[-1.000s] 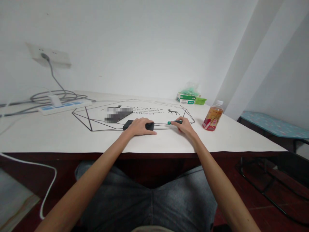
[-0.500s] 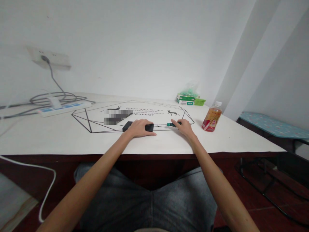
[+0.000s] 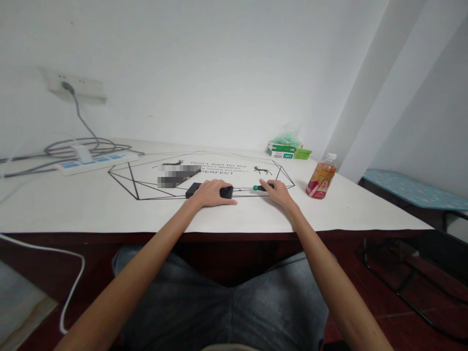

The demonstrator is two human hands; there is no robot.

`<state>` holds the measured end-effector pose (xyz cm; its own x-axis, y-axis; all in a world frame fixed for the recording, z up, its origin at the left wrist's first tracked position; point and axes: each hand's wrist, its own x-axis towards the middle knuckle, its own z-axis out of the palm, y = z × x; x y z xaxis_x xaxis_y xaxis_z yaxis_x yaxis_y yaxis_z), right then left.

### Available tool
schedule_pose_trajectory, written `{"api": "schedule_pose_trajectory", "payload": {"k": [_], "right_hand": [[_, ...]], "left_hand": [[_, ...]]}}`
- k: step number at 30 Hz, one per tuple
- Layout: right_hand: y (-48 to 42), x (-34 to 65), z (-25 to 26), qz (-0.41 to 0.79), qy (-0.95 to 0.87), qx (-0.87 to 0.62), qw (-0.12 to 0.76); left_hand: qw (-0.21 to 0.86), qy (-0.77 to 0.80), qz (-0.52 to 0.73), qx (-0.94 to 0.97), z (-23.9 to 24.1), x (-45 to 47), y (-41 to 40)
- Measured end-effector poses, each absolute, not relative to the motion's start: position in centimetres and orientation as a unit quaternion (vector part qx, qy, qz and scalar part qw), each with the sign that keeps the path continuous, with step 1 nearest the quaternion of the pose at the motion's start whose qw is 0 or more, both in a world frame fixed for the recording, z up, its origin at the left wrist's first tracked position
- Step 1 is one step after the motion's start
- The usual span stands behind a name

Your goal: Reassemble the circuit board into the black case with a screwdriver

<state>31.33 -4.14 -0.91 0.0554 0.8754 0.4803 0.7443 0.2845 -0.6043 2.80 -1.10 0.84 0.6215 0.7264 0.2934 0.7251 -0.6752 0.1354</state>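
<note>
My left hand point(image 3: 211, 192) lies on top of a flat black box point(image 3: 193, 189) on the white table point(image 3: 73, 204), its fingers curled over the box's right end. My right hand point(image 3: 278, 193) is closed around the handle of a small green and black screwdriver point(image 3: 260, 187), whose thin shaft points left toward the box. Both hands rest on the printed geometric drawing with deer and lettering.
A white power strip point(image 3: 95, 163) with grey cables lies at the back left, plugged into a wall socket point(image 3: 75, 87). A bottle of orange drink point(image 3: 321, 176) stands right of my right hand. Green boxes point(image 3: 288, 150) sit by the wall. A patterned bench point(image 3: 413, 191) is on the right.
My right hand has slid slightly left with the screwdriver, bringing its tip closer to the black box. My left hand has stayed on the box.
</note>
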Motion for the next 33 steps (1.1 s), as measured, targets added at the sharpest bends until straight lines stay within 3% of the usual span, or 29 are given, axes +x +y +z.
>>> {"api": "schedule_pose_trajectory", "payload": {"k": [5,7,12,18,24,30,33], "right_hand": [[-4.6,31.2,-0.8,0.242,-0.642,-0.548,0.478],[-4.6,31.3,-0.8,0.242,-0.637,-0.558,0.474],[-4.4,31.4,-0.8,0.111,-0.669,-0.587,0.442],[-4.5,31.2,-1.0,0.266,-0.641,-0.547,0.468],[-4.0,31.4,-1.2,0.072,-0.683,-0.586,0.431],[-3.6,31.8,-0.9,0.004,-0.608,-0.633,0.48],[-3.7,31.9,-0.9,-0.034,-0.583,-0.667,0.463]], "left_hand": [[-0.004,0.403,0.166,0.9,0.6,2.7,-0.9],[-0.005,0.401,0.167,0.901,0.6,2.7,-0.9],[-0.007,0.403,0.169,0.9,0.6,2.8,-0.9],[-0.008,0.403,0.169,0.9,0.7,2.8,-1.0],[-0.005,0.402,0.168,0.9,0.8,2.8,-1.0],[-0.001,0.404,0.168,0.899,1.0,2.8,-1.2],[-0.005,0.401,0.168,0.9,0.9,2.8,-1.1]]}}
